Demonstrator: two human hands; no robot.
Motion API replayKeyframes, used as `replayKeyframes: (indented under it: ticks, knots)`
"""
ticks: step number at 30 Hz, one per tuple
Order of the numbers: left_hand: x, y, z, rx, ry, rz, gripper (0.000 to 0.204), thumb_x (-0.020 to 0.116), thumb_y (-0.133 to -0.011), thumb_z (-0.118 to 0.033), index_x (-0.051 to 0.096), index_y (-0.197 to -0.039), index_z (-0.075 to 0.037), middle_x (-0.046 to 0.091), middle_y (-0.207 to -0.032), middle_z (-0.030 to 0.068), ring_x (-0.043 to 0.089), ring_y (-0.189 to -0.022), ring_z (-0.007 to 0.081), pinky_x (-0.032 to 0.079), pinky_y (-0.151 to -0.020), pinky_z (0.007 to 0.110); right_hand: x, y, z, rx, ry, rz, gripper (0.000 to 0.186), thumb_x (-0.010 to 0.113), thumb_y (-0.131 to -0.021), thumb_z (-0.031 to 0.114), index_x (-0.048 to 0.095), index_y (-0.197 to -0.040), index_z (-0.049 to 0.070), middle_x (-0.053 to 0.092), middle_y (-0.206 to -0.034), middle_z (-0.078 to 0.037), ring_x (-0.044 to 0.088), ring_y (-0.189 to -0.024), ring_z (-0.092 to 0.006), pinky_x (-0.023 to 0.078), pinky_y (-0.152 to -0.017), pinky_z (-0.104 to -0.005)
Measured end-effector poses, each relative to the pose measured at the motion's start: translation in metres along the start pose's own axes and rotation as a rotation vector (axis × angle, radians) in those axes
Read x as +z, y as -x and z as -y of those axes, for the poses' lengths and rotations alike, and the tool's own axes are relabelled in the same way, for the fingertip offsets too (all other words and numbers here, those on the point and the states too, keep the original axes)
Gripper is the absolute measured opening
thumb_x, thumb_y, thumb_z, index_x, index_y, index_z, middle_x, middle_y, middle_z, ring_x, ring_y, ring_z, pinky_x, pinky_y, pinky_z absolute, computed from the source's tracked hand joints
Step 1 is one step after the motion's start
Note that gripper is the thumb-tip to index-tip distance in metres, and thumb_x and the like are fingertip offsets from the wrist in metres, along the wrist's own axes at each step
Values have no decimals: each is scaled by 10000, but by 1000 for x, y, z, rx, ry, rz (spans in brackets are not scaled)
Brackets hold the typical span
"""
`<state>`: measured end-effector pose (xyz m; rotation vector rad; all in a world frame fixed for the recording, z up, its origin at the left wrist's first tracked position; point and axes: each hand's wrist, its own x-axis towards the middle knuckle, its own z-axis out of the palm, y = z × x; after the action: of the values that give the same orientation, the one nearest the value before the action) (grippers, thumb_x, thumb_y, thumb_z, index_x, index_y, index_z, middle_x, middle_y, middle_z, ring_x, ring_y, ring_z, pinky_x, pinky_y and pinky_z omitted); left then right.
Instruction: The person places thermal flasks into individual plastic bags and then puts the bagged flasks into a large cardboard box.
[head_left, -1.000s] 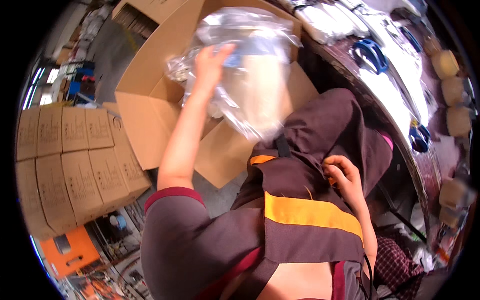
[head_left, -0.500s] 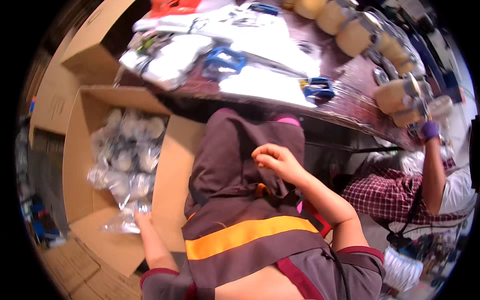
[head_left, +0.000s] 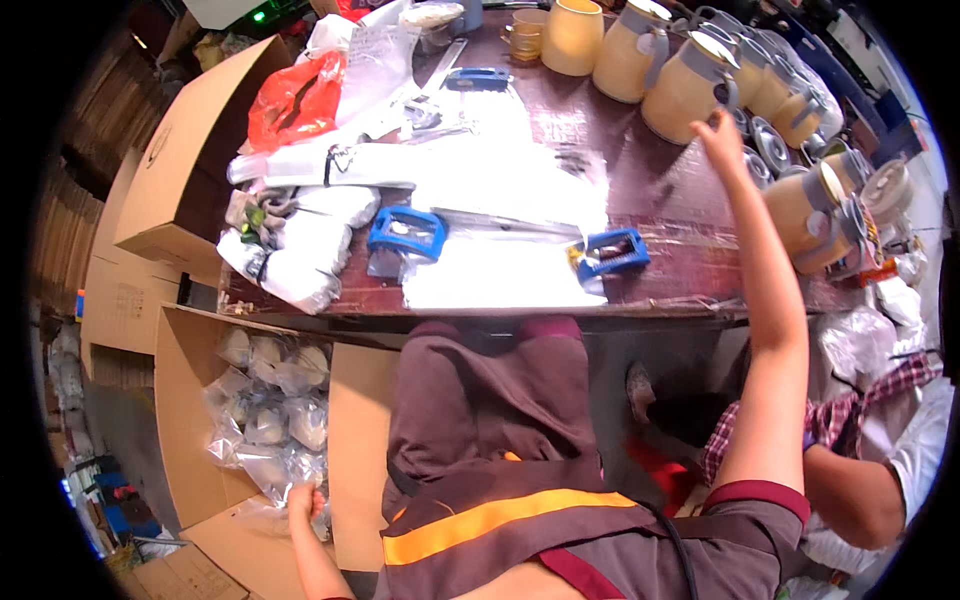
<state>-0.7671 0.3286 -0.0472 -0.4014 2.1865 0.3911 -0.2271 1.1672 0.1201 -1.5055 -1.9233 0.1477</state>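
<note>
My left hand (head_left: 306,501) is closed at the near end of the open cardboard box (head_left: 185,430), on what looks like the loose end of a clear plastic bag (head_left: 268,470). Several round, pale items (head_left: 265,425) in clear plastic lie inside that box. My right arm is stretched across the table. At the far right, my right hand (head_left: 719,145) is beside the grey handle of a pale amber jug (head_left: 682,100) with a grey lid. Its thumb and forefinger are apart; the other fingers are partly hidden.
Clear plastic sheets (head_left: 505,270) lie on the dark red table (head_left: 670,225), with blue tape dispensers (head_left: 408,234) on them. Several more jugs (head_left: 625,55) line the back right. A red plastic bag (head_left: 297,100) rests at the left. A co-worker's arm (head_left: 850,495) is at lower right.
My right hand has moved from above my lap out to the jugs. The view has tilted up over the table. My left hand stays by the box, and the co-worker's gloved hand has left the jugs.
</note>
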Motion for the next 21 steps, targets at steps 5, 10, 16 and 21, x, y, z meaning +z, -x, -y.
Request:
replayKeyframes:
  ticks: [5, 10, 16, 21]
  knots:
    - [32, 49, -67, 352, 58, 69, 223, 566, -880, -259, 589, -813, -48, 616, -636, 65, 553, -463, 138, 423, -404, 274, -1, -86, -32, 235, -55, -265, 776, 700, -727, 433, 449, -1261, -71, 523, -1241, -287, 537, -1138, -381, 419, -951, -408]
    - [80, 126, -165, 698, -68, 183, 214, 586, -894, -227, 600, -924, -16, 630, -717, 55, 587, -602, 106, 450, -511, 231, 51, -44, -11, 135, -401, 86, 487, 664, -821, 388, 614, -1057, -35, 669, -986, -177, 649, -878, -273, 491, -784, -339]
    - [121, 224, -265, 1115, 50, 421, 269, 594, -904, -208, 583, -1087, -12, 655, -947, 74, 635, -846, 144, 491, -735, 254, -31, 91, 176, -6, -1453, 309, 317, 523, -949, 266, 531, -1093, -17, 644, -918, -101, 645, -839, -217, 526, -762, -314]
    - [174, 291, -321, 1202, 449, 913, 696, 308, -952, -555, 270, -1430, -51, 526, -1282, 166, 486, -1199, 239, 326, -1025, 354, -92, 259, 248, 85, -1437, 811, 260, 528, -944, 195, 543, -1079, -27, 651, -886, -103, 645, -779, -185, 526, -683, -295]
